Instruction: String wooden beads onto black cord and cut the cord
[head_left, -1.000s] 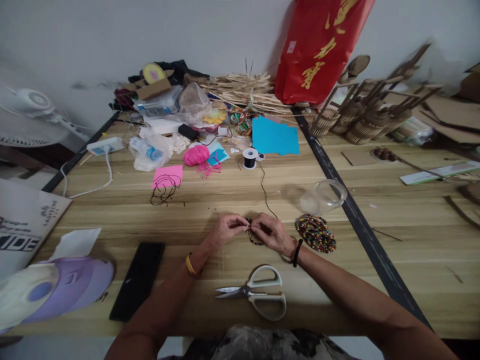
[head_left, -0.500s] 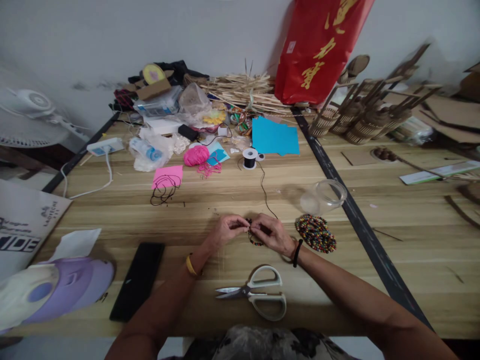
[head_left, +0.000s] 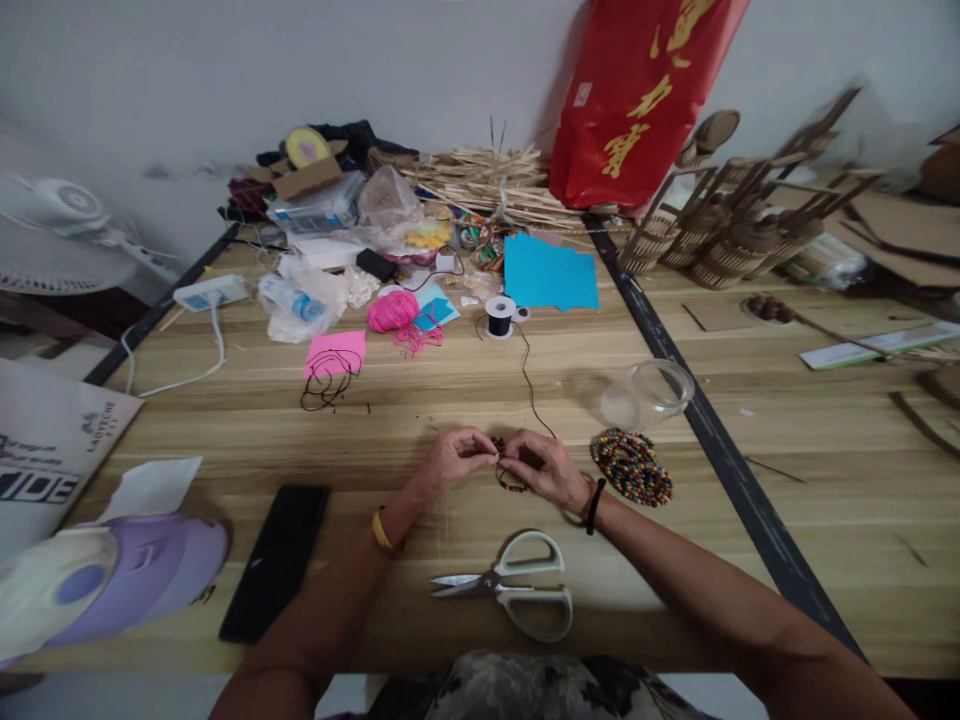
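Observation:
My left hand and my right hand meet fingertip to fingertip at the middle of the table, each in a pinch on a small beaded cord. Its dark beads show between the fingers and just below them. A black cord runs from near my right hand up to a white spool of black cord. Right of my right hand lies a coiled heap of multicoloured beads. Scissors with white handles lie with blades parted below my hands.
A clear jar lies behind the beads. On the left are a black phone and a purple and white object. Farther back sit pink yarn, blue sheets, a pink sheet and a red bag.
My fingers have shifted very slightly around the beaded cord. Everything else has stayed in place.

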